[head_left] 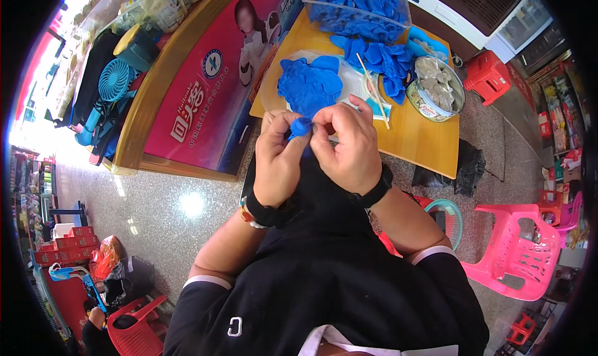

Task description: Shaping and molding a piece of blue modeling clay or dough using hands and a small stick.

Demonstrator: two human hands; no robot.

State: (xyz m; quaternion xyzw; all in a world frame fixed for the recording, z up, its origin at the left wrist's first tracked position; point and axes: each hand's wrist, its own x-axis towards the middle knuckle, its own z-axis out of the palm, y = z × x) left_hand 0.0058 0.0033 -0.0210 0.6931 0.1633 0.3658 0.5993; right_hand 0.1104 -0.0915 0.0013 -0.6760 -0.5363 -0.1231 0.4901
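My left hand [274,160] and my right hand [347,145] meet in front of my chest, both pinching a small blue wrapper piece [300,127] between the fingertips. Just beyond them, on a yellow wooden table [417,141], lies a pile of blue pieces [308,83] on a clear plate. A second heap of blue pieces [380,60] lies to its right, and a clear plastic box [358,7] full of them stands at the far end. A pair of chopsticks [372,89] rests across the plate, next to a metal bowl [439,88] of grey-white filling.
A pink banner on a curved wooden counter [205,88] stands to the left with a small blue fan [113,79]. Pink plastic chair [520,250] and a teal basket [450,216] sit at right. A red stool [489,75] is beyond the table. Speckled stone floor [162,200] lies below.
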